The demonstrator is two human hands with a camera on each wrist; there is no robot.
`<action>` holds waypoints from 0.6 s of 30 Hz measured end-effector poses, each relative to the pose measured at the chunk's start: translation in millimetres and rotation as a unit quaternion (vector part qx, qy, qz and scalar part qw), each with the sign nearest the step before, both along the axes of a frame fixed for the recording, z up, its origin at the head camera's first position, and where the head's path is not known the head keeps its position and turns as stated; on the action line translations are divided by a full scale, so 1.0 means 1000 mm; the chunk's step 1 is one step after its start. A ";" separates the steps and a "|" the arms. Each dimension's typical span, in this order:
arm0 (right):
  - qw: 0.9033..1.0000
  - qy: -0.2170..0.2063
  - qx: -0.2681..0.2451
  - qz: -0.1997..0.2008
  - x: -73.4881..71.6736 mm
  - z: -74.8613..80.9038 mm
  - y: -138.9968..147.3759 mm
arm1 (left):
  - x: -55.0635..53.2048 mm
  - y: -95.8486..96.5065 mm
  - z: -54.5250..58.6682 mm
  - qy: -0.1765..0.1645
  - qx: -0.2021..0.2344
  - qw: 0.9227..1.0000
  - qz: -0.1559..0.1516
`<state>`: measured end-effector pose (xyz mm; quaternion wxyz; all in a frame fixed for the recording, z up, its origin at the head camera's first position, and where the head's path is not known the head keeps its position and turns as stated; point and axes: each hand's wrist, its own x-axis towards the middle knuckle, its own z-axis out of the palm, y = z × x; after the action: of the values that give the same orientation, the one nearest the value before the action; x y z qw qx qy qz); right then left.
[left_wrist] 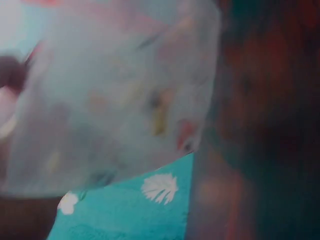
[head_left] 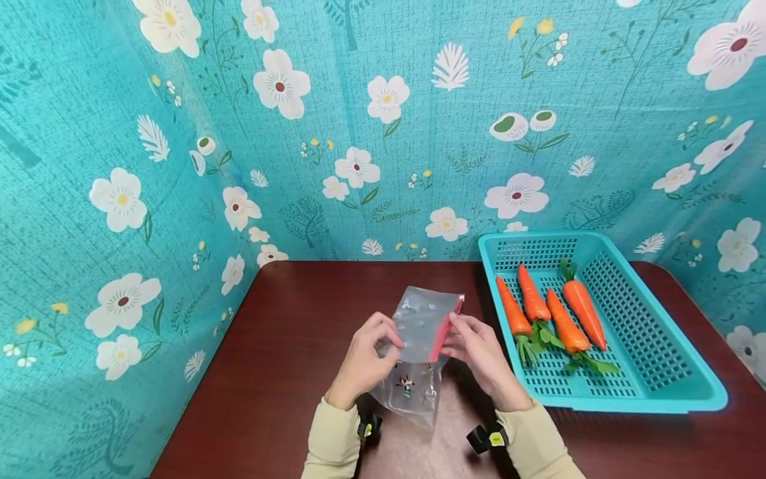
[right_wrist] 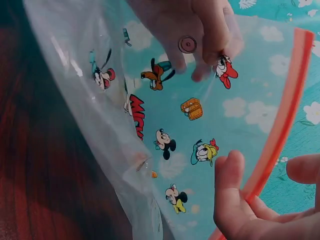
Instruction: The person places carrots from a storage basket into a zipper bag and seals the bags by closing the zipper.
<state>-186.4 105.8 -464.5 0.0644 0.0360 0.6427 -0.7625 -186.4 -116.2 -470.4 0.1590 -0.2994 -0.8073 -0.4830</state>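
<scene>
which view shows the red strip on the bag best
The right wrist view: the red strip is large and clear there. The head view shows it small, partly behind the right hand; the left wrist view only pinkish blur.

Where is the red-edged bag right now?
In the head view, the red-edged bag is held between the left hand and the right hand above the table, left of the basket with carrots.

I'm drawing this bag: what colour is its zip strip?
The zip strip looks orange-red, best seen in the right wrist view.
</scene>
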 end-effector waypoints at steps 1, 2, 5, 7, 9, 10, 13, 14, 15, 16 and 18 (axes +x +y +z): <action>1.000 0.007 0.007 -0.002 0.000 -0.002 0.000 | 0.002 -0.003 0.002 -0.027 -0.025 0.999 -0.025; 1.000 0.015 0.020 -0.006 0.000 -0.003 -0.001 | 0.003 -0.005 0.003 -0.061 -0.053 0.996 -0.049; 0.997 0.030 0.071 -0.020 -0.001 -0.005 -0.002 | 0.008 -0.011 0.008 -0.155 -0.130 0.973 -0.114; 0.992 0.039 0.115 -0.025 -0.001 -0.004 -0.002 | 0.010 -0.012 0.010 -0.203 -0.150 0.958 -0.132; 0.986 0.061 0.151 -0.019 0.000 -0.002 -0.002 | 0.011 -0.010 0.013 -0.221 -0.138 0.958 -0.118; 0.983 0.075 0.169 -0.012 0.001 0.000 -0.002 | 0.011 -0.008 0.014 -0.221 -0.124 0.962 -0.100; 0.969 0.133 0.208 0.018 0.005 0.006 -0.001 | 0.011 0.002 0.017 -0.203 -0.075 0.976 -0.035; 0.964 0.153 0.216 0.028 0.007 0.008 -0.001 | 0.011 0.006 0.018 -0.198 -0.065 0.978 -0.017; 0.959 0.169 0.224 0.037 0.008 0.010 -0.001 | 0.012 0.010 0.019 -0.196 -0.061 0.979 -0.004; 0.955 0.182 0.230 0.043 0.010 0.012 -0.001 | 0.012 0.014 0.019 -0.198 -0.058 0.979 0.003; 0.949 0.201 0.238 0.051 0.012 0.014 -0.001 | 0.014 0.020 0.020 -0.205 -0.056 0.977 0.010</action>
<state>-174.7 104.3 -450.4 -0.0377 -0.1372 0.8062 -0.5743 -172.8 -96.0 -450.9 -0.0215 -0.1944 -0.8516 -0.4864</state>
